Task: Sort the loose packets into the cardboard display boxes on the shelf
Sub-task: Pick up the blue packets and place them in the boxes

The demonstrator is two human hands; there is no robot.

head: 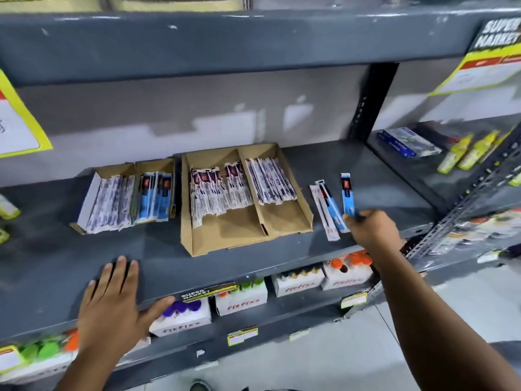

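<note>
Head view: right hand (372,230) hides blue packet's (347,196) end.

Readable text around my hands: "SUPER MARKET" on the hanging sign (499,35) at upper right and on the shelf-edge tag (207,292); "fitfizz" on the white cartons (242,301) on the lower shelf. Packet print is illegible.
</note>
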